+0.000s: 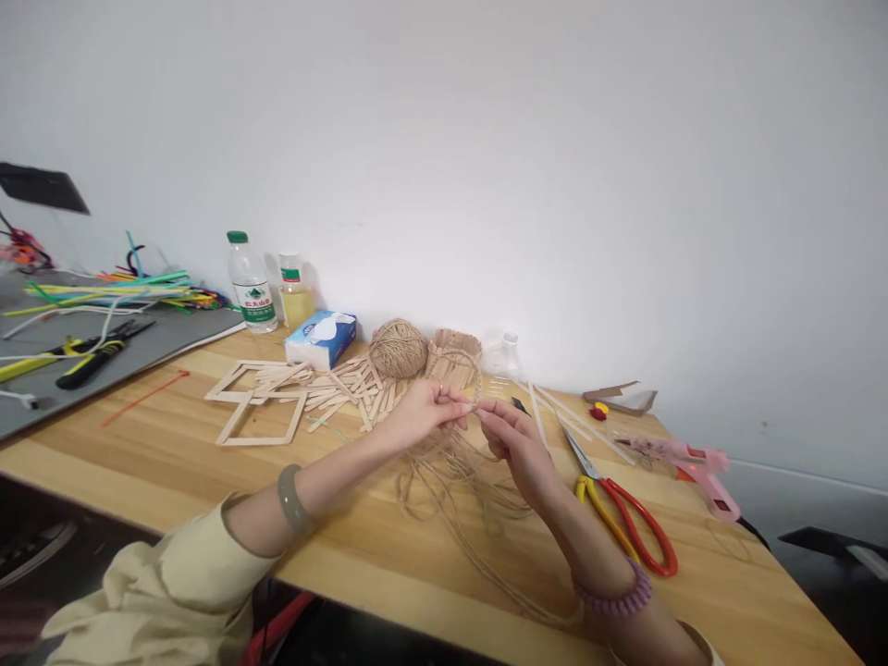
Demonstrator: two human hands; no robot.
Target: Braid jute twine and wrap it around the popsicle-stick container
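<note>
Between my two hands is a length of twine [475, 372], part of it braided into a loop that arches above my fingers. My left hand [437, 412] pinches it with thumb and forefinger. From the other side, the fingertips of my right hand [511, 435] are closed on the same twine. Loose strands of twine [444, 504] trail down over the wooden table and toward its front edge. Behind the hands sit a ball of twine [398, 349] and a bundle of craft sticks [454, 351].
Red-and-yellow scissors [628, 527] lie right of my right hand, with a pink glue gun [700, 467] beyond. At left are stick frames [260, 435], loose craft sticks [347, 388], a tissue pack [321, 339], a water bottle [251, 287] and pliers [97, 356].
</note>
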